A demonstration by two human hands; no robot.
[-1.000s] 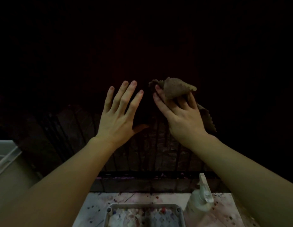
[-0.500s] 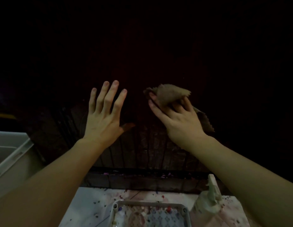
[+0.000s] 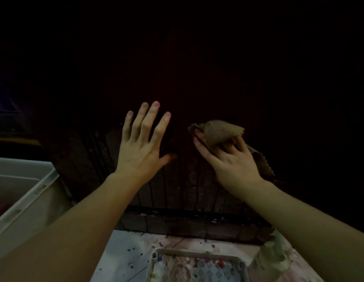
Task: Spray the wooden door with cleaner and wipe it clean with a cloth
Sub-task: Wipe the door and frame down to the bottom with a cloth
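Here, left hand (image 3: 140,151): fingers straight and spread, palm flat against dark wooden door (image 3: 189,186). Right hand (image 3: 230,161): fingers curled over bunched brown cloth (image 3: 219,131), pressing it to door just right of left hand; cloth tail hangs past wrist. Below door: paint-spattered floor (image 3: 124,253), grey tray (image 3: 197,267) at bottom edge, pale spray bottle (image 3: 276,255) beside it, partly hidden by right forearm. White bin (image 3: 26,192) at far left.

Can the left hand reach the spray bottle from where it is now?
Probably not easily: the spray bottle stands low right under the right forearm, while the left hand is spread against the door, so it must cross under.
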